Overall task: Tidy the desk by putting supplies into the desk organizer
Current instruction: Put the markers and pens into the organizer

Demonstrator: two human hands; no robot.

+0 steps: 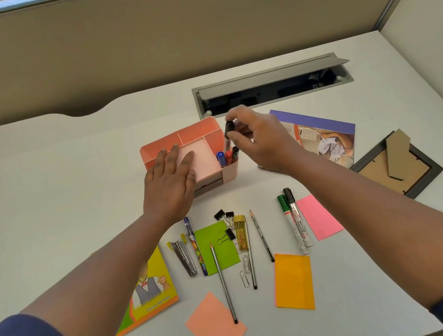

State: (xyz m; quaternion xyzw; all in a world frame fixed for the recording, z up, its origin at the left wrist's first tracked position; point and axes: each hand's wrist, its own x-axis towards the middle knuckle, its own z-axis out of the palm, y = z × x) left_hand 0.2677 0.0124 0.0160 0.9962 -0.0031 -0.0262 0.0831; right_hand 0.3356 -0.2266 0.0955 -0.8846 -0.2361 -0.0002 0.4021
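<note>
Step in hand: I'm feeding a marker into the pen compartment at the right end of the desk organizer — cap up, body angled down toward the slot.
Right hand: grip pinched around the marker's black cap, fingers curled; the lower end looks to be at or just inside the compartment mouth, though I cannot tell if it has bottomed out.
Left hand: grip released, fingers straight and laid flat over the organizer's shallow front tray, steadying it on the counter.
Already in the slot: a blue pen and what looks like a red and a dark marker beside it, all upright.
Progress: early, by my reading — most supplies lie loose on the counter near me.
Left to collect: green marker and black marker side by side, touching the pink note; pencils; binder clips; paper clips; stapler; green, orange and peach notes.
Next move: let the marker slide down clear of the others, then loosen the pinch; after that the paired markers seem the natural pick.
Risk: the slot is filling, so a tilted entry could jam against the pens there.
</note>
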